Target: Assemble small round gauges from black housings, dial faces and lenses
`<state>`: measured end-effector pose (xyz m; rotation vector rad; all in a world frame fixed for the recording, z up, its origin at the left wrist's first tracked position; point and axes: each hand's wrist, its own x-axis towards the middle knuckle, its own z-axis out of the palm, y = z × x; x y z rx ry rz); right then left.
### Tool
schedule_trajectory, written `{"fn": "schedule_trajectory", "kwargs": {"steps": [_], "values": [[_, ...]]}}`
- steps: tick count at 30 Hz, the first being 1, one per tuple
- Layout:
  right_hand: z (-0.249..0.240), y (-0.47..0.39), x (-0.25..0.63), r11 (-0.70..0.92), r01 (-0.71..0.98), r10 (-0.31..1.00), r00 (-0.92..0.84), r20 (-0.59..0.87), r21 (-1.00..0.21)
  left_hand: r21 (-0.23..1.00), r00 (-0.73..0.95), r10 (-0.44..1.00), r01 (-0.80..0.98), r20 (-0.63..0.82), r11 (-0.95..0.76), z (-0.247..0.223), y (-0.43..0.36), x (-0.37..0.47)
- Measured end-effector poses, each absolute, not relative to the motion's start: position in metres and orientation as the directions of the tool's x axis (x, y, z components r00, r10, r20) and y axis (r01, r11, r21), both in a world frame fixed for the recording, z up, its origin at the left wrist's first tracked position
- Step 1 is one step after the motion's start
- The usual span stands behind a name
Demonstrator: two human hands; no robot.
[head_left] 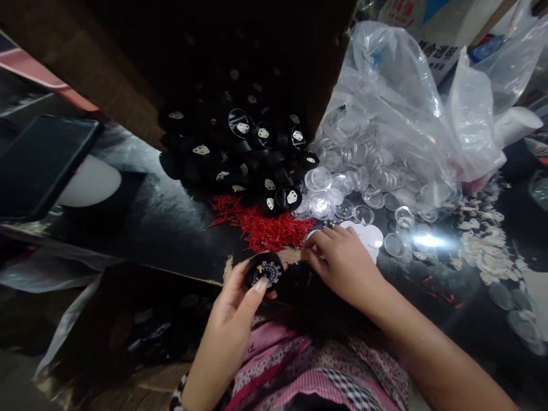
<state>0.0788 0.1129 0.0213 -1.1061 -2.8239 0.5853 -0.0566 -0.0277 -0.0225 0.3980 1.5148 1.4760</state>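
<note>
Left hand (pixel 240 297): pinching black dial (pixel 270 269), likely keeping its face upward
Right hand (pixel 342 260): curling beside white discs (pixel 371 235); cannot tell grip

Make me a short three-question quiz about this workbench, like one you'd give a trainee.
1. True or false: in the picture, the main pile of thin red pieces lies to the left of the clear round covers.
2. Short answer: what is the left hand holding?
3. Fill in the blank: the hand nearest the white discs is the ____ hand.

Key:
1. True.
2. A round black dial piece with white markings.
3. Right; the right hand is just beside them.
</note>
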Motion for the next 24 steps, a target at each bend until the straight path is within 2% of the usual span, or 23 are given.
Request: {"fn": "schedule_trajectory", "kwargs": {"steps": [2, 5, 7, 12, 16, 18, 21, 24], "values": [[0.014, 0.117, 0.068, 0.727, 0.658, 0.656, -0.75, -0.084, -0.197, 0.826, -0.45, 0.761, -0.53, -0.467, 0.194, -0.019, -0.024, -0.056], [0.008, 0.115, 0.058, 0.753, 0.646, 0.644, -0.762, -0.06, -0.126, 0.724, -0.422, 0.754, -0.682, -0.504, 0.102, -0.014, -0.018, -0.051], [0.009, 0.112, 0.058, 0.743, 0.645, 0.646, -0.761, -0.062, -0.178, 0.701, -0.433, 0.757, -0.711, -0.489, 0.047, -0.011, -0.013, -0.046], [0.018, 0.103, 0.068, 0.679, 0.595, 0.651, -0.759, -0.023, -0.431, 0.688, -0.436, 0.771, -0.726, -0.464, 0.004, -0.005, -0.003, -0.038], [0.025, 0.099, 0.079, 0.701, 0.536, 0.639, -0.765, 0.081, -0.47, 0.672, -0.426, 0.78, -0.74, -0.458, -0.01, -0.001, -0.002, -0.041], [0.028, 0.097, 0.082, 0.681, 0.49, 0.644, -0.754, 0.127, -0.544, 0.673, -0.419, 0.791, -0.74, -0.446, -0.013, -0.001, -0.002, -0.043], [0.033, 0.094, 0.082, 0.612, 0.379, 0.646, -0.746, 0.162, -0.694, 0.723, -0.458, 0.77, -0.691, -0.444, 0.006, -0.004, 0.001, -0.042], [0.034, 0.091, 0.08, 0.585, 0.39, 0.663, -0.735, 0.142, -0.711, 0.81, -0.473, 0.773, -0.579, -0.423, 0.089, -0.01, 0.004, -0.034]]}}
